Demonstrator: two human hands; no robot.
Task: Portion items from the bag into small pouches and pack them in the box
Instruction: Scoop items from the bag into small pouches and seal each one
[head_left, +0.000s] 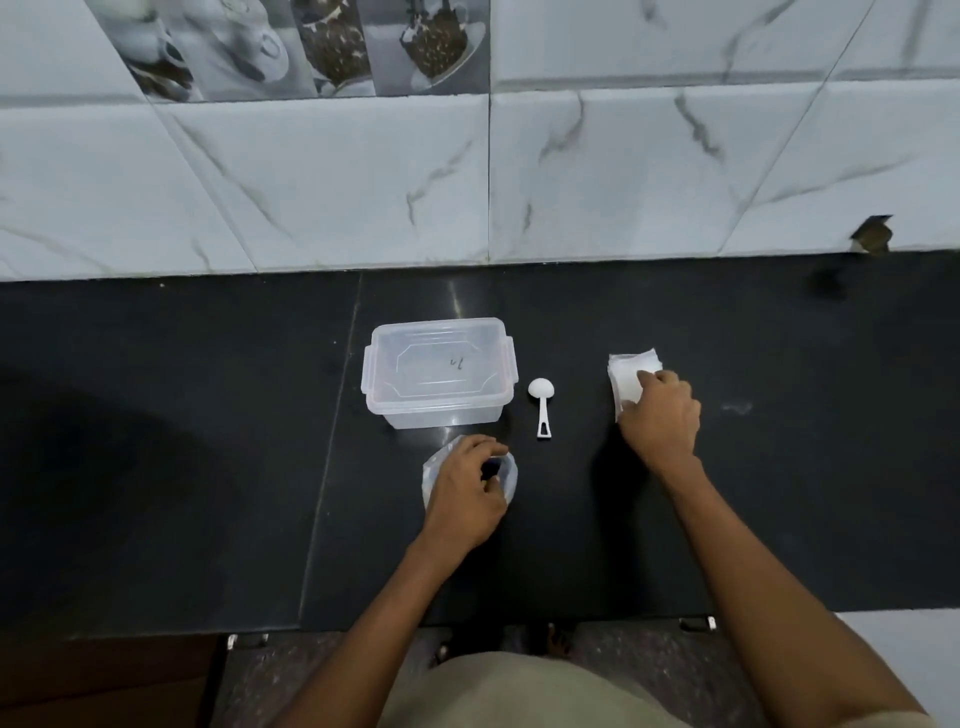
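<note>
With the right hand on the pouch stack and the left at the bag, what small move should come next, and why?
Probably peel one pouch off the stack of pouches with the right hand. The box looks empty, the scoop lies untouched, and the left hand already holds the bag at its mouth.

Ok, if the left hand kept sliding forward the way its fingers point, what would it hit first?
Probably the clear plastic lidless box. The left hand, gripping the clear plastic bag, points up and slightly right toward the box's near right corner. The white plastic scoop lies just right of that line.
</note>
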